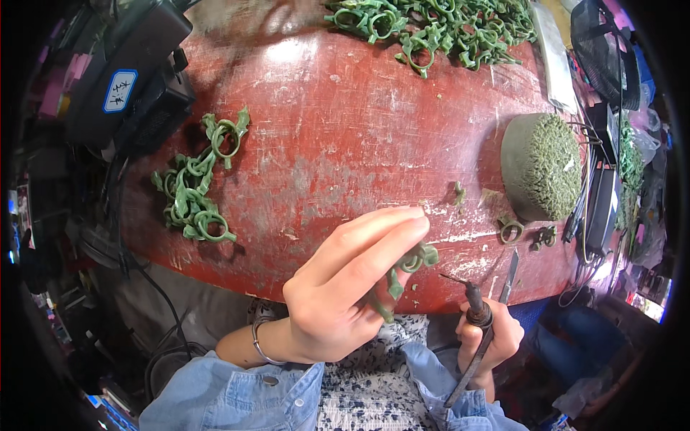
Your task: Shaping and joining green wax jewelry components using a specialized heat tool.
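Your right hand (490, 337) has its grip closed around a soldering iron (471, 330). Your left hand (345, 294) pinches a green wax ring piece (406, 269) at the red table's (338, 129) near edge. Farther off lie a loose ring cluster (194, 190) and a bigger heap (438, 25).

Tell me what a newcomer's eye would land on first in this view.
First the left hand, raised at centre over the worn red table, pinching a green wax ring piece between its fingers. Just right of it, the right hand grips a dark heated-tip tool, its point aimed at the piece. Then the green heaps: a small cluster of rings at the table's left, a big pile along the far edge, and a green-studded dome at the right.
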The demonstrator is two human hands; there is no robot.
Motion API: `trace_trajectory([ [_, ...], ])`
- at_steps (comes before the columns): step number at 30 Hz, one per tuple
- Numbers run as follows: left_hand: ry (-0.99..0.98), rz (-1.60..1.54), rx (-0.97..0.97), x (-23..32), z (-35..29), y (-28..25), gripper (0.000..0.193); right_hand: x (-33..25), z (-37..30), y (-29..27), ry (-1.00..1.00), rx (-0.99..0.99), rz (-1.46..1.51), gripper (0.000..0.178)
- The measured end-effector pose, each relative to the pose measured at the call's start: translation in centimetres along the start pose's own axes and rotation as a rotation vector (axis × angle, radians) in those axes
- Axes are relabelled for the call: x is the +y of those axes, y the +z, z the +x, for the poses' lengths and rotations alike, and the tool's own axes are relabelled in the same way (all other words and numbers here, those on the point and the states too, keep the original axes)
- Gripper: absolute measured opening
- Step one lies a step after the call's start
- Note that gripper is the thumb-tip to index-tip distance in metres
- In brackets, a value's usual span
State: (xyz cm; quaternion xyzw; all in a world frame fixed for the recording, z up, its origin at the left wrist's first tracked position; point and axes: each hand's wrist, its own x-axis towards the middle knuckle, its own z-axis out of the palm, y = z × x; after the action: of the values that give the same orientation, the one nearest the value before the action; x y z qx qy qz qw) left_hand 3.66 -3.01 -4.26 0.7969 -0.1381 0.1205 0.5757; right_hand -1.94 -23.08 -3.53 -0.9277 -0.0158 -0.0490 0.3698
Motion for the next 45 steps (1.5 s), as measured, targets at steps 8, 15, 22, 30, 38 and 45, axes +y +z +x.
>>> trace_trajectory([
  [8,-0.089,-0.047,-0.032,0.5,0.2,0.3,0.04,0.5,-0.5,0.0,0.045,0.075,0.121,0.058],
  [15,-0.06,0.036,-0.022,0.5,0.3,0.8,0.029,-2.3,1.2,0.3,0.211,0.004,0.476,0.037],
  [22,-0.182,-0.287,0.107,2.5,-0.5,1.0,0.024,-4.9,1.7,0.5,0.264,0.049,0.689,0.028],
  [30,-0.11,-0.321,-0.107,3.5,-0.6,0.0,0.024,-6.0,2.0,0.4,0.136,0.059,0.674,0.02],
  [38,-0.13,-0.203,-0.193,3.9,0.7,-1.6,0.04,-6.6,3.2,-0.7,-0.093,-0.015,0.413,0.018],
  [45,-0.059,-0.126,-0.319,3.9,1.7,-2.2,0.04,-6.5,3.8,-0.9,-0.199,0.008,0.353,0.016],
])
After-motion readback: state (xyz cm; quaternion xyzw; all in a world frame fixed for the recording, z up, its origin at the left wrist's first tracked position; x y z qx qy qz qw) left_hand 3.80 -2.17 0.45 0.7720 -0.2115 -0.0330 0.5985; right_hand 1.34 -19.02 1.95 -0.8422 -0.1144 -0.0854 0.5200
